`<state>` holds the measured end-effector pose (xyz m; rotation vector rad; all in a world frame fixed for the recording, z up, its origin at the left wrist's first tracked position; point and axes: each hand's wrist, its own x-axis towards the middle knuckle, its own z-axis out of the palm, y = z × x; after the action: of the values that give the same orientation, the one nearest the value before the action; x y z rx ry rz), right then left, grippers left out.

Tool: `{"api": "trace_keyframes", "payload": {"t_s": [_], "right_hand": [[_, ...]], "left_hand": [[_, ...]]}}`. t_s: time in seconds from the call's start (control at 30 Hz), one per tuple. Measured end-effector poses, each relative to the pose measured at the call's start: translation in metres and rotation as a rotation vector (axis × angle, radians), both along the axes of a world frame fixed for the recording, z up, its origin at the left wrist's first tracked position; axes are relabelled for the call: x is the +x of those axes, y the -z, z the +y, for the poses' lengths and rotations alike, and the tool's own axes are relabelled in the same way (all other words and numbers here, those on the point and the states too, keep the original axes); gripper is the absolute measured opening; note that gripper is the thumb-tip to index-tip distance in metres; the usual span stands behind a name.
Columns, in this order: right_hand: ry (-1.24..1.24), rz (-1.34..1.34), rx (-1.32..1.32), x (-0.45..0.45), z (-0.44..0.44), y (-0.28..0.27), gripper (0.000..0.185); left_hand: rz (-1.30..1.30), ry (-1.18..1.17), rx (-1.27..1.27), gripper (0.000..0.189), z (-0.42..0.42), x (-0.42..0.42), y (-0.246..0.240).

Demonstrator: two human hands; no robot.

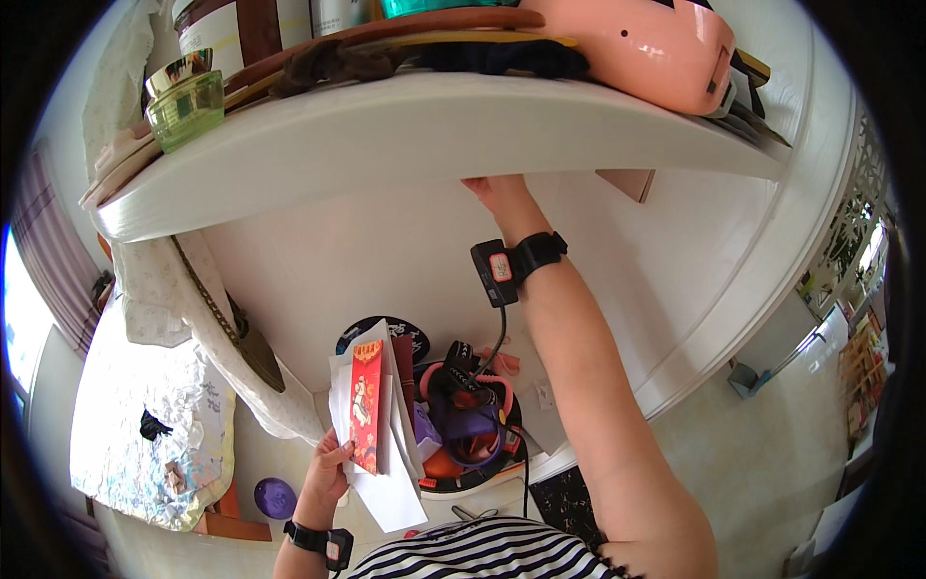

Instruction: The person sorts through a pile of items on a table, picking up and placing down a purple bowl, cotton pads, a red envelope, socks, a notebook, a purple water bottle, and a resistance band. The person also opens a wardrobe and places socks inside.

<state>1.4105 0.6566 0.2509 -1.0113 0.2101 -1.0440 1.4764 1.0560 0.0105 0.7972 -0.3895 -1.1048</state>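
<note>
My left hand (334, 463) grips a stack of white papers (391, 499), with a red envelope (367, 412) bearing gold decoration on top. A dark red card or folder (403, 358) shows behind the papers. My right arm reaches up, and my right hand (499, 189) is partly hidden under the front edge of a white shelf (434, 137). The fingers are out of sight, so what they touch cannot be seen. A brown flat piece (631, 182) juts out below the shelf to the right of that hand.
On the shelf stand a green glass jar (187, 108) with a gold lid and a glossy pink device (636, 51). Below, a round container (463, 488) holds a purple ring-shaped item (463, 427) and other things. A handbag (257, 354) hangs at left, above a purple balloon-like ball (275, 498).
</note>
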Motion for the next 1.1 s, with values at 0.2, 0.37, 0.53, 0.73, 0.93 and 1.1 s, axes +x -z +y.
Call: {"api": "trace_keyframes", "payload": {"t_s": [0.2, 0.37, 0.53, 0.73, 0.93, 1.1], "right_hand": [[0.156, -0.164, 0.27, 0.023, 0.015, -0.013, 0.017], [0.127, -0.26, 0.215, 0.026, 0.012, -0.019, 0.017], [-0.077, -0.062, 0.062, -0.009, 0.008, -0.006, 0.026], [0.07, 0.011, -0.134, -0.021, 0.009, 0.004, 0.03], [0.103, 0.121, -0.164, -0.018, -0.013, -0.014, 0.021], [0.198, 0.149, -0.207, -0.012, -0.01, -0.024, 0.018]], "left_hand": [[-0.003, 0.0, 0.046, 0.045, -0.006, 0.002, -0.002], [-0.025, 0.012, 0.029, 0.045, -0.015, 0.004, -0.01], [-0.066, -0.007, 0.01, 0.045, -0.011, -0.005, -0.02], [-0.052, -0.028, -0.008, 0.042, 0.001, -0.012, -0.023], [-0.035, -0.066, -0.006, 0.04, 0.011, -0.015, -0.019], [-0.02, -0.063, -0.023, 0.042, 0.015, -0.014, -0.019]]}}
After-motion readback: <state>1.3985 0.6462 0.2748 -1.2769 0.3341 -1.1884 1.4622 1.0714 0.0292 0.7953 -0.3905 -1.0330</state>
